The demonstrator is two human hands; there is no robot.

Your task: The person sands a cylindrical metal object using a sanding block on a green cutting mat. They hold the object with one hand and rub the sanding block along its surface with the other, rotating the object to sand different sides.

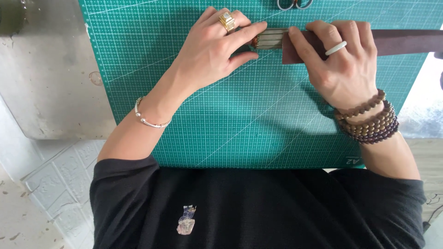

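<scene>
2 hands at a dark brown strip and a small stack of brass-coloured bars on a green cutting mat.

Around: grey surface left of the mat; handles of a pair of scissors at the mat's top edge, just above the bars, the rest cut off. The strip lies flat along the mat's upper right, its left end touching the bars. Left hand: palm down, wrist bent, gold ring and silver bangle; thumb and fingertips pinch the bars' left end. Right hand: white ring, 3 strands of brown beads; fingers curled over the strip's left end, pressing it down, index tip at the bars.
</scene>
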